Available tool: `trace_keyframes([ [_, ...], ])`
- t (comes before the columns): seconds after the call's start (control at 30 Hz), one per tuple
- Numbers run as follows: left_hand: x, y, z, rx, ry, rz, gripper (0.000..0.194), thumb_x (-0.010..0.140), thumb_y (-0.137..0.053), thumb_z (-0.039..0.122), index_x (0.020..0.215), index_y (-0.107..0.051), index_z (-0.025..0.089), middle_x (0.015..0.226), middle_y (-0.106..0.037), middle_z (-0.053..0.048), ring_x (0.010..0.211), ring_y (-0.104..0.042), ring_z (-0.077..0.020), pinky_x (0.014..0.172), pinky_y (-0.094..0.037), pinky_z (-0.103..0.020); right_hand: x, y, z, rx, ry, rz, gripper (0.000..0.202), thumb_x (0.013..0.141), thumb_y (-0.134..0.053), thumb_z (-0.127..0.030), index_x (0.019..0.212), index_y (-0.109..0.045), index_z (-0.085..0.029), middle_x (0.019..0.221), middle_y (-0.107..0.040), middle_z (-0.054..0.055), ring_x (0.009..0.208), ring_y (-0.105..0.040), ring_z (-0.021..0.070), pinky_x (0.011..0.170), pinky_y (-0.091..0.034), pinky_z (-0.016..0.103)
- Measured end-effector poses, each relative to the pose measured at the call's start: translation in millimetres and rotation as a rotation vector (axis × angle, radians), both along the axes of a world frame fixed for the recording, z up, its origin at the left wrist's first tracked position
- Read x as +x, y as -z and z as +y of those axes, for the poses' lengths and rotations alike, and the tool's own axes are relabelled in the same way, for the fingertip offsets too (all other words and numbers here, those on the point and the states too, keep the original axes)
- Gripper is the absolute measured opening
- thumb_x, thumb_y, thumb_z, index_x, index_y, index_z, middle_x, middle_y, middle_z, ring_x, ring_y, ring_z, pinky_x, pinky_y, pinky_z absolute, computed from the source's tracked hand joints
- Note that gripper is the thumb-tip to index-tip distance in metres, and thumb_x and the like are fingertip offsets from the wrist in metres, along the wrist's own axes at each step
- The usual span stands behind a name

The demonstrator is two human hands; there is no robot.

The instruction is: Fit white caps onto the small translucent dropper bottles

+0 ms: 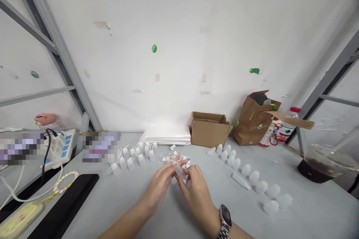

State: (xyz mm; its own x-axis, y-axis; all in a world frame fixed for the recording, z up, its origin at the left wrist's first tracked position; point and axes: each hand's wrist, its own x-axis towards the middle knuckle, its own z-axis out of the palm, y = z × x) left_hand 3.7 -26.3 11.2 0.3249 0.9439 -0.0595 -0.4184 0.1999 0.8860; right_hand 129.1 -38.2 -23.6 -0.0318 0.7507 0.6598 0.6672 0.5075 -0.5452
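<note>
In front of me, a small translucent plastic bottle (179,170) is held tilted between both hands. My left hand (159,185) has its fingers closed around the bottle's far side. My right hand (195,185) pinches it from the right, with a watch on that wrist. Just beyond my fingers lies a loose heap of small white caps (183,158), partly hidden by the hands. More translucent pieces show beneath my fingers, too covered to make out. To the left stand several small capped bottles (130,163) with thin straps. Several uncapped-looking bottles (246,170) stand in rows on the right.
A translucent tube-like piece (241,181) lies by the right rows. Along the wall are white flat packs (165,135), a cardboard box (210,130) and a paper bag (249,123). A drink cup (319,164) stands far right; a black slab (66,205) and power strip (66,145) lie left.
</note>
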Motion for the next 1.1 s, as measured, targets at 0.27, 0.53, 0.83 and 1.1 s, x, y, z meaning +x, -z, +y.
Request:
trace_keyframes([
  [0.27, 0.7, 4.4, 1.8, -0.024, 0.014, -0.031, 0.04, 0.078, -0.053, 0.028, 0.117, -0.057, 0.019, 0.106, -0.067, -0.007, 0.11, -0.052, -0.0248, 0.1, -0.029, -0.038, -0.5, -1.7, -1.4, 0.153, 0.014, -0.183, 0.013, 0.084, -0.04, -0.012, 0.082, -0.049, -0.021, 0.072, -0.055, 0.005, 0.066, -0.051, 0.0199, 0.057, -0.045, 0.032],
  [0.53, 3.2, 11.0, 4.4, -0.052, 0.04, -0.056, 0.044, 0.078, -0.047, 0.025, 0.121, -0.052, 0.019, 0.107, -0.066, -0.006, 0.108, -0.053, -0.0229, 0.097, -0.03, -0.035, 1.2, -3.5, -1.5, -0.156, -0.041, 0.017, 0.004, 0.08, -0.052, -0.016, 0.082, -0.054, -0.02, 0.075, -0.06, 0.004, 0.067, -0.055, 0.0175, 0.058, -0.045, 0.028],
  [0.83, 2.5, 14.6, 8.9, -0.088, 0.121, -0.157, 0.046, 0.077, -0.045, 0.028, 0.122, -0.051, 0.018, 0.104, -0.067, -0.006, 0.107, -0.052, -0.0226, 0.098, -0.027, -0.037, -0.9, -14.2, 1.4, -0.41, -0.09, 0.34, 0.009, 0.071, -0.061, -0.023, 0.066, -0.054, -0.019, 0.062, -0.06, -0.001, 0.054, -0.051, 0.0129, 0.052, -0.04, 0.023],
  [1.1, -3.3, 13.0, 15.1, -0.152, 0.175, -0.218, 0.041, 0.078, -0.042, 0.026, 0.115, -0.057, 0.015, 0.105, -0.064, -0.01, 0.091, -0.056, -0.021, 0.08, -0.037, -0.033, 1.6, -17.6, 5.9, -0.576, -0.201, 0.605, 0.019, 0.065, -0.067, -0.027, 0.061, -0.052, -0.018, 0.055, -0.059, -0.002, 0.054, -0.053, 0.0142, 0.054, -0.041, 0.025],
])
